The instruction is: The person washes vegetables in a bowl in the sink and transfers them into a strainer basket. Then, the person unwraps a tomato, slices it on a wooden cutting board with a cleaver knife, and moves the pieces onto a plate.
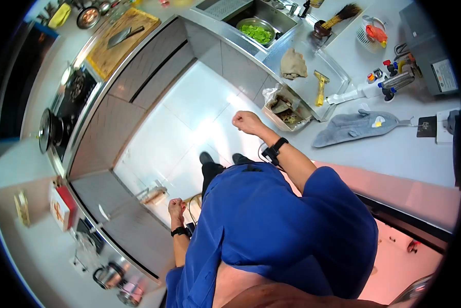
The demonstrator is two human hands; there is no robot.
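My right hand (247, 123) is held out over the white tiled floor (189, 110), its fingers curled into a loose fist with nothing visible in them. Nearest to it is an open waste bin (287, 114), lined with a clear bag and holding food scraps, by the counter on the right. My left hand (176, 209) hangs low at my left side with its fingers curled in, and nothing shows in it. Close by that hand are a pinkish, partly hidden item (154, 195) near the floor and a grey cabinet front (143, 226). Both wrists wear black bands.
A sink (287, 25) holds a bowl of green leaves (256, 33). On the left counter lie a cleaver (120, 37) and a wooden cutting board (99, 54), beside a stove with a lidded pot (46, 131). A cloth (293, 64), yellow scraper (321, 87) and grey mitt (358, 127) lie right.
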